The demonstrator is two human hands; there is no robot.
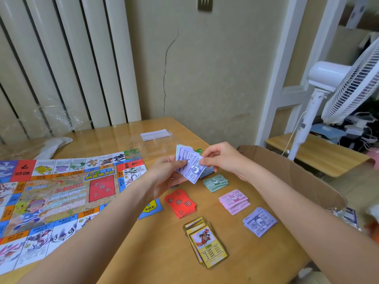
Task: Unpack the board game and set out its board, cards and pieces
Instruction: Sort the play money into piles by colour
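Nearest on the tabletop (155,247) lie yellow character cards (207,242), then red cards (181,202) and purple, pink and green money stacks. Above, left hand (164,177) grips fanned purple play notes (191,166); right hand (222,158) pinches one. The colourful board (51,201) lies flat at left.

- The table (155,251) looks like light wood, smooth and shiny.
- The board (51,201) on the table is thin printed paper, a bit glossy.
- The money (191,168) above the table is thin matt paper.
- The red cards (181,203) look smooth.
- The box (297,177) at the table's right edge is brown cardboard, matt.
- The fan (336,87) right of the table is white plastic.
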